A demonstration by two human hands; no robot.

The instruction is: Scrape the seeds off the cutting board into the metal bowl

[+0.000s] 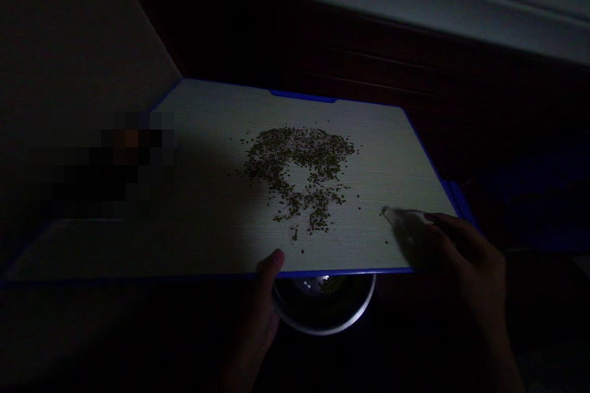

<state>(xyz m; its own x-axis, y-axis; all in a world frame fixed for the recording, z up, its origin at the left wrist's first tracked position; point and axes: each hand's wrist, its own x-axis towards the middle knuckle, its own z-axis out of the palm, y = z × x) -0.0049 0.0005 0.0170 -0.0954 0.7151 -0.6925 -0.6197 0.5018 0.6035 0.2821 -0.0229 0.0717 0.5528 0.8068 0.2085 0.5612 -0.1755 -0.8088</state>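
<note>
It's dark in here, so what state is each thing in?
Small dark green grains: loose, unevenly spread.
White board with blue edging: strewn with grains.
Round metal bowl: open, partly hidden, grains inside.
Clear object: blurred, held in right hand.
Left hand: thumb at board's near edge.

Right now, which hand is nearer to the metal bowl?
Left. The left hand grips the blue-edged board beside the metal bowl; the right hand is farther off, to the bowl's right, holding a clear object.
</note>
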